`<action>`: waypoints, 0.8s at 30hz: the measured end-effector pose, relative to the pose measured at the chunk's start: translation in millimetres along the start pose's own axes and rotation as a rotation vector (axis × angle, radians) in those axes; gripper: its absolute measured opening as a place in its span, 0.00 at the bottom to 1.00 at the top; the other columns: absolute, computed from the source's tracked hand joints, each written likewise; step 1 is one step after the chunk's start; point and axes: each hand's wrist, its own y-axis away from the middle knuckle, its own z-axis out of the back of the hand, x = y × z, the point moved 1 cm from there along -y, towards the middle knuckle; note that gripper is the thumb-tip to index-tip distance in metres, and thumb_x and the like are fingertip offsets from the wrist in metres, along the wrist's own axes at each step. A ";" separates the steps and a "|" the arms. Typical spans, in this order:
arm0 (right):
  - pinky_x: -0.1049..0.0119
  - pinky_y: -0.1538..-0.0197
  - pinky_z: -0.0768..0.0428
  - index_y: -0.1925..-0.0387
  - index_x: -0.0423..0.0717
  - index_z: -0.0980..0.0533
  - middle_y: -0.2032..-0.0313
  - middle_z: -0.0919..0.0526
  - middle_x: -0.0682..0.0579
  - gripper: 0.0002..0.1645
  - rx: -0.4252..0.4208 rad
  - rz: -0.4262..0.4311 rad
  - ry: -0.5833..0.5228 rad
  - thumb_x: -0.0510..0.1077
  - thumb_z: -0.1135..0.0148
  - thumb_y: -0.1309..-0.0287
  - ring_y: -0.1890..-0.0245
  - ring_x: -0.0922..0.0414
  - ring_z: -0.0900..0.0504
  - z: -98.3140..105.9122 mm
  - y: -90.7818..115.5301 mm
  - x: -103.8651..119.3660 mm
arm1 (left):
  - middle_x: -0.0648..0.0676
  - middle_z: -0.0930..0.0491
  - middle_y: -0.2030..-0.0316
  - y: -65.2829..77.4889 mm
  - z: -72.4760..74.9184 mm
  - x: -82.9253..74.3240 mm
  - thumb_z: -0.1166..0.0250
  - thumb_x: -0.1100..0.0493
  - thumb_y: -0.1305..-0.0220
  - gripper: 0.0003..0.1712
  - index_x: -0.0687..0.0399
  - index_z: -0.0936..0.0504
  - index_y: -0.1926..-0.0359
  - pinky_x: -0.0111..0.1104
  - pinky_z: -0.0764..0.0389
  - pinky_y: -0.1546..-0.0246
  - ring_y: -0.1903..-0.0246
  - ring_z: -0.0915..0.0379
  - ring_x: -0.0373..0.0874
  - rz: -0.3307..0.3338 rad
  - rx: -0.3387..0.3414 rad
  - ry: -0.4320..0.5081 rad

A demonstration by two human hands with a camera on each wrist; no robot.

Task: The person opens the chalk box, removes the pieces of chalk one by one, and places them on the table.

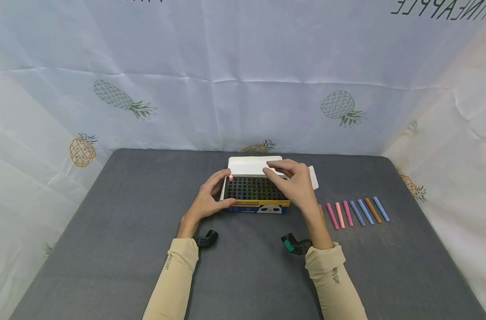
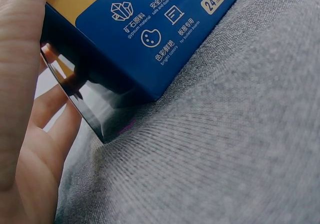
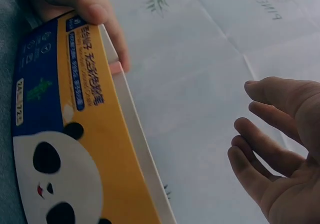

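Note:
A blue and yellow chalk box [image 1: 255, 206] with a panda on its front stands with its white lid [image 1: 252, 165] raised at the back. Inside is a black insert [image 1: 255, 188] full of holes. One pink chalk stick [image 1: 230, 177] pokes up at its back left corner. My left hand [image 1: 211, 194] holds the box's left end, thumb at the front and fingers toward the back; the left wrist view shows them about the box's side flap [image 2: 80, 96]. Above the box's right part hovers my right hand [image 1: 292, 180], fingers spread and nothing between them [image 3: 285, 139].
Right of the box, several chalk sticks lie in a row on the grey table [image 1: 106, 249], among them a crimson stick [image 1: 332, 216], a brown stick [image 1: 372, 210] and a blue stick [image 1: 381, 209]. My right forearm partly hides another. A pineapple-print cloth [image 1: 226, 115] hangs behind.

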 end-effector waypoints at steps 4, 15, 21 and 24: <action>0.50 0.44 0.13 0.49 0.35 0.15 0.49 0.14 0.36 0.17 0.020 0.003 0.008 0.38 0.30 0.37 0.48 0.42 0.13 -10.5 -3.1 0.0 | 0.56 0.40 0.23 -0.2 0.1 1.0 0.23 0.57 0.41 0.47 0.45 0.35 0.23 0.57 0.33 0.26 0.23 0.42 0.59 0.001 -0.004 -0.006; 0.50 0.41 0.14 0.50 0.35 0.14 0.52 0.13 0.35 0.16 0.054 0.038 -0.021 0.37 0.29 0.39 0.51 0.41 0.13 -31.6 -9.3 -1.1 | 0.55 0.40 0.23 -0.7 -0.2 -1.9 0.24 0.64 0.42 0.47 0.47 0.35 0.23 0.56 0.33 0.26 0.23 0.41 0.57 0.011 -0.006 -0.014; 0.49 0.41 0.14 0.51 0.35 0.14 0.52 0.12 0.36 0.15 0.069 0.055 -0.015 0.37 0.29 0.38 0.51 0.39 0.13 -42.4 -12.4 -2.6 | 0.58 0.40 0.23 0.2 0.0 -2.0 0.25 0.67 0.43 0.48 0.53 0.35 0.23 0.60 0.34 0.27 0.23 0.42 0.60 -0.002 -0.006 -0.002; 0.49 0.41 0.14 0.51 0.35 0.14 0.52 0.12 0.36 0.14 0.076 0.055 -0.015 0.37 0.30 0.38 0.51 0.40 0.13 -48.9 -14.2 -3.8 | 0.58 0.40 0.23 0.5 -0.2 -2.1 0.24 0.66 0.43 0.48 0.53 0.35 0.23 0.59 0.33 0.27 0.23 0.42 0.60 -0.003 -0.006 -0.006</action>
